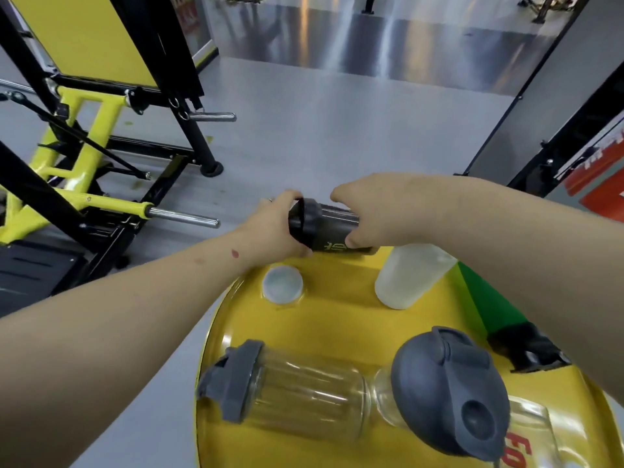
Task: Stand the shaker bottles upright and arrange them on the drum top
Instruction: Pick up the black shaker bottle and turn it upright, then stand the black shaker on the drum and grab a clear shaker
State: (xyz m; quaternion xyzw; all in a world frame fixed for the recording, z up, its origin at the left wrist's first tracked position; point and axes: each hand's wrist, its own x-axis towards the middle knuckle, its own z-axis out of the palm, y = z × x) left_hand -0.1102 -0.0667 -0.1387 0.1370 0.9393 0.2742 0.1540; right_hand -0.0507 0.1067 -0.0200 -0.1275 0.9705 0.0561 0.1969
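Both hands gripped a black shaker bottle (329,229) held sideways above the yellow drum top's (337,319) far edge, left hand (273,228) on its lid end, right hand (374,214) around its body, frosted bottle (410,276), green bottle (489,305) and clear bottle (304,396) lay on their sides below, another grey-lidded bottle (449,390) nearest.

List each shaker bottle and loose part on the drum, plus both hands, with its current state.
black bottle: on its side, held by both hands, lid on
left hand: gripping the lid end
right hand: gripping the body
frosted bottle: tilted, no lid visible
white cap: flat on drum top
green bottle: lying down
clear bottle: lying, lidded
near clear bottle: grey lid shut
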